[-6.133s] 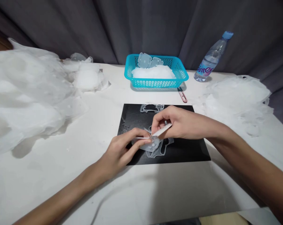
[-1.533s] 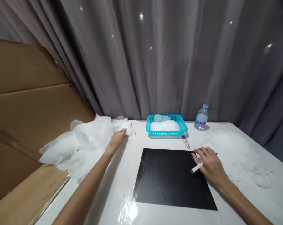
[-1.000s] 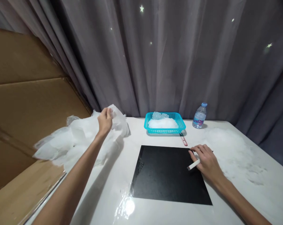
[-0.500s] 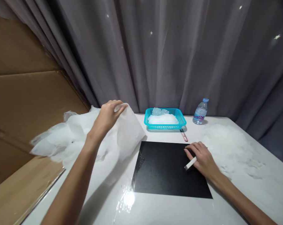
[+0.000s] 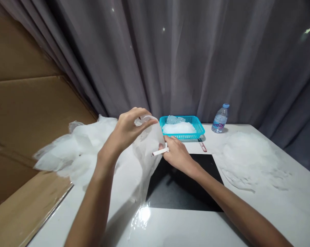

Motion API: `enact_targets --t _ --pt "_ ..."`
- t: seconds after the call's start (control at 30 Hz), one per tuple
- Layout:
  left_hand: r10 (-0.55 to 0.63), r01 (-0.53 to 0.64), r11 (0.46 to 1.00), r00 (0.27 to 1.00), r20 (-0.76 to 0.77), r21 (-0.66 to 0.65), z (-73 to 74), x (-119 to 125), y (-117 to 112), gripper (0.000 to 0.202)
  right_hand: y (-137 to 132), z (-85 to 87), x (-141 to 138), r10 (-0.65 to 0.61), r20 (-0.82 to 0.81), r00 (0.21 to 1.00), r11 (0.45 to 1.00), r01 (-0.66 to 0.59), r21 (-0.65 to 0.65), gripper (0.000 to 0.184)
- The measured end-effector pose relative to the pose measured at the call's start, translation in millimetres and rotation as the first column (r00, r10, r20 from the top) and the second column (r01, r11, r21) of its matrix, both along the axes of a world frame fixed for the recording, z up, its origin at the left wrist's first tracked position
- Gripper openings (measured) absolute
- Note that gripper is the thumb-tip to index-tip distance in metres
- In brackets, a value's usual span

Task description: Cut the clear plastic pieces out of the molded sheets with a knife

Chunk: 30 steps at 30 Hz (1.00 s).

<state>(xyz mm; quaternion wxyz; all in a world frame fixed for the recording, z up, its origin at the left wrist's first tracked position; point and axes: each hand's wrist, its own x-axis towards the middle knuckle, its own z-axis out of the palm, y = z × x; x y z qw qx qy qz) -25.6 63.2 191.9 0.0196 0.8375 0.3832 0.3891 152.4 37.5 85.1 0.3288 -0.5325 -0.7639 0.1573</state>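
Observation:
My left hand (image 5: 133, 127) is closed in a pinch on the upper edge of a thin, translucent white sheet (image 5: 150, 140), which hangs upright and curls under the fingers. My right hand (image 5: 178, 152) has a slim white stick with a dark tip (image 5: 160, 151) in its closed grip. Its fingertips are at the sheet's right edge, partly hidden by it; whether they also pinch it I cannot tell. Below the right hand lies a flat black board (image 5: 186, 192), its left part covered by the sheet. A heap of similar white sheets (image 5: 78, 147) spreads behind my left forearm.
A turquoise basket (image 5: 182, 136) with white material and clear pieces stands at the back of the white table (image 5: 186, 230). Near it are a pink-handled tool (image 5: 202, 145) and a water bottle (image 5: 220, 119). White sheets (image 5: 250, 157) lie at right; cardboard (image 5: 28, 130) stands at left.
My right hand has moved left from the board's right side to the sheet, carrying the white stick. My left hand has shifted slightly right with the sheet's edge, which now reaches over the board.

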Motion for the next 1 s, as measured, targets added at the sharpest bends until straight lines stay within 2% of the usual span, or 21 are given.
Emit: enact_targets --t 0.1,0.17,0.23,0.3,0.37,0.43,0.5,0.57,0.63,0.7,0.77,0.83,0.93,1.0 --pt "0.024 -0.025 0.994 1.000 0.010 0.111 -1.2 4 3 0.022 6 2.2 19 -0.022 0.037 0.999 1.000 0.021 0.006 0.022" --pt "0.086 -0.084 0.974 0.996 -0.004 0.209 1.0 4 4 0.023 9 5.3 39 -0.013 0.050 0.999 1.000 0.013 -0.007 0.020" --pt "0.185 -0.173 0.937 0.983 -0.010 0.303 5.6 1 1 0.024 10 13.9 60 0.042 0.059 0.997 0.999 -0.041 -0.021 0.014" --pt "0.257 -0.246 0.898 0.966 0.020 0.365 12.1 -4 -5 0.025 8 28.9 81 0.136 0.021 0.990 0.991 -0.136 -0.003 0.016" --pt "0.276 -0.287 0.874 0.957 0.086 0.393 18.9 -9 -15 0.026 1 47.6 99 0.228 -0.188 0.955 0.974 -0.223 0.049 0.021" --pt "0.285 -0.318 0.860 0.948 0.142 0.400 24.2 -13 -27 0.027 -9 66.1 112 0.244 -0.345 0.906 0.970 -0.230 0.081 0.024" --pt "0.303 -0.350 0.868 0.936 0.182 0.352 27.7 -13 -37 0.026 -22 81.9 120 0.224 -0.398 0.889 0.972 -0.178 0.151 0.025" --pt "0.289 -0.347 0.898 0.928 0.234 0.269 30.8 -10 -48 0.025 -39 94.7 126 0.194 -0.412 0.890 0.965 -0.097 0.245 0.021" --pt "0.228 -0.304 0.927 0.922 0.314 0.219 35.2 -5 -58 0.022 -57 105.4 131 0.164 -0.439 0.883 0.950 -0.022 0.311 0.017" --pt "0.158 -0.243 0.956 0.899 0.409 0.166 40.8 1 -66 0.020 -74 114.3 135 0.143 -0.488 0.861 0.947 0.024 0.320 0.017" --pt "0.123 -0.159 0.987 0.874 0.470 0.037 44.9 6 -69 0.020 -85 120.1 140 0.128 -0.525 0.841 0.952 0.044 0.303 0.017" --pt "0.099 -0.054 0.993 0.869 0.485 -0.105 43.3 9 -62 0.020 -84 120.7 145 0.113 -0.504 0.856 0.957 0.043 0.286 0.017" --pt "-0.005 0.098 0.979 0.887 0.462 -0.176 25.4 7 -30 0.027 -58 109.5 156 0.137 -0.354 0.925 0.976 -0.065 0.207 0.023" --pt "-0.051 0.208 0.908 0.917 0.396 -0.364 4.1 5 -2 0.034 -32 94.5 164 0.201 -0.242 0.949 0.979 -0.186 0.081 0.026"
